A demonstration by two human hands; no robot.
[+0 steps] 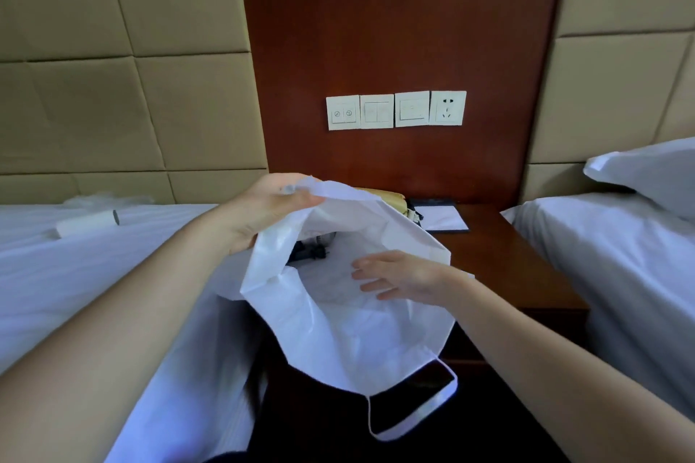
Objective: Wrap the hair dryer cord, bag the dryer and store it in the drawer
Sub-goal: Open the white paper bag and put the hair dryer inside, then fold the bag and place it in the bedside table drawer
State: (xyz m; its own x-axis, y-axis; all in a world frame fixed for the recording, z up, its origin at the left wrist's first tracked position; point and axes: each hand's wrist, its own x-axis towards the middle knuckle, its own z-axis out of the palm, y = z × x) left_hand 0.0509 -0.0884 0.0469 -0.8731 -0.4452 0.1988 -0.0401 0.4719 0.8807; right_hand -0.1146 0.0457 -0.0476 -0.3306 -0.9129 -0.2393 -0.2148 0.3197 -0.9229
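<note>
Dryer (pixel 312 250), seemingly the dark shape with a plug, shows through the mouth of a white bag (pixel 338 331) above a wooden nightstand (pixel 507 263). Left hand (pixel 263 210) pinches the bag's rim; right hand (pixel 398 276) reaches inside, fingers loose, gripping nothing. The bag hides most of the nightstand. A notepad (pixel 443 218) lies behind it; beds flank both sides.
</note>
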